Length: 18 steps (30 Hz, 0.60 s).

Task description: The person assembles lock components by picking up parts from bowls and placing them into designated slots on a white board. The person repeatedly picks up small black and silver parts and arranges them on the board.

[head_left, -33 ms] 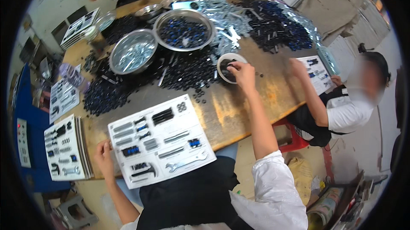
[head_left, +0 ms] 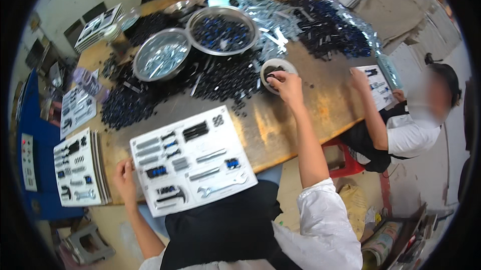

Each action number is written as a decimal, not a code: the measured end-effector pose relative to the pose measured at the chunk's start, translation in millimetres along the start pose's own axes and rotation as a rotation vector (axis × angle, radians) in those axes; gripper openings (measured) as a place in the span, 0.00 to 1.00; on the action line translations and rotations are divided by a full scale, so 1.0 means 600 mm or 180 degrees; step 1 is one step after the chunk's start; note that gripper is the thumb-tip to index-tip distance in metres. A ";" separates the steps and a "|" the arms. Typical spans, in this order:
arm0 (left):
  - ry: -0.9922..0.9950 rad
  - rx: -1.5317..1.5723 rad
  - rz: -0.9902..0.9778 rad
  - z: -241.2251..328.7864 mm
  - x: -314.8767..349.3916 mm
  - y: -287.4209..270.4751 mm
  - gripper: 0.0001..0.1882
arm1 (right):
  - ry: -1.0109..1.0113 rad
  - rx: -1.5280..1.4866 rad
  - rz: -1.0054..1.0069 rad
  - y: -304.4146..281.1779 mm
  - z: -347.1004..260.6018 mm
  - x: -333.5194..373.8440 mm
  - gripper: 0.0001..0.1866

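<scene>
A white board (head_left: 188, 150) lies tilted across the table's near edge and my lap. On it are black, blue and grey tool pieces, including a wrench (head_left: 220, 186) and a hammer-like black tool (head_left: 172, 195). My left hand (head_left: 126, 182) holds the board's left edge, its fingers partly hidden. To the right, my right hand (head_left: 288, 88) is at a small white bowl (head_left: 291, 68) of little black pieces. Its thumb and fingers are pinched together over the bowl's near side; whatever they hold is too small to make out.
Behind the board, loose black parts (head_left: 220, 82) cover the table (head_left: 268, 129). Metal bowls hold silvery parts (head_left: 163, 57) and blue-black parts (head_left: 223, 33). Stacked boards (head_left: 75, 169) stand left. A co-worker (head_left: 416, 132) sits right with another board (head_left: 379, 89); two people work opposite.
The whole view has shifted slightly, with table things appearing a little further right. My left hand stays at the board, and my right hand remains at the white bowl.
</scene>
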<state>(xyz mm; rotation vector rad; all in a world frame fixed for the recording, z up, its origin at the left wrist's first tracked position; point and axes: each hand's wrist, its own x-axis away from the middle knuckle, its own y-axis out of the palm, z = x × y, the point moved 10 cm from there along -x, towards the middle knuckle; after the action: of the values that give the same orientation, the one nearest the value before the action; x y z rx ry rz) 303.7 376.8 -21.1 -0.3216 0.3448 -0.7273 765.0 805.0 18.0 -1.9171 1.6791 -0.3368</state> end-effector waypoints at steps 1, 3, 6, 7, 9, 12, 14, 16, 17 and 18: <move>-0.0078 0.0049 -0.0003 -0.002 0.005 -0.001 0.11 | 0.0224 -0.0622 -0.0466 0.043 -0.015 0.031 0.10; -0.0068 0.0106 -0.0076 -0.003 0.014 0.000 0.11 | -0.0266 -0.0205 -0.1194 0.132 -0.133 0.138 0.09; -0.0146 0.0272 -0.0146 0.006 0.021 0.024 0.10 | -0.0320 0.0112 -0.1887 0.273 -0.141 0.231 0.12; -0.0217 0.0405 -0.0160 0.015 0.023 0.030 0.09 | -0.0581 0.0312 -0.1964 0.297 -0.156 0.242 0.12; -0.0066 0.0194 -0.0227 0.040 0.034 0.040 0.09 | -0.0495 0.0365 -0.1987 0.320 -0.147 0.250 0.13; 0.0253 -0.0314 -0.0367 0.081 0.041 0.045 0.08 | -0.0094 0.0032 -0.2107 0.333 -0.115 0.256 0.13; 0.0219 -0.0275 -0.0356 0.073 0.041 0.035 0.07 | 0.0076 -0.0145 -0.2117 0.333 -0.074 0.248 0.13; 0.0121 -0.0164 -0.0377 0.052 0.052 0.029 0.07 | 0.0090 -0.0113 -0.2070 0.320 -0.082 0.245 0.12; 0.0101 -0.0095 -0.0334 0.040 0.052 0.026 0.07 | -0.0213 0.0120 -0.1908 0.314 -0.087 0.241 0.11; 0.0070 -0.0077 -0.0309 0.034 0.055 0.016 0.07 | -0.0182 0.0101 -0.1963 0.318 -0.114 0.248 0.09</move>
<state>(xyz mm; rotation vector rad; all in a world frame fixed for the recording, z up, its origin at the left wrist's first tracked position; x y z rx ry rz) 340.4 363.9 -13.1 -0.3553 0.3608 -0.8229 598.0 633.7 -59.0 -2.3600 1.0025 -0.5277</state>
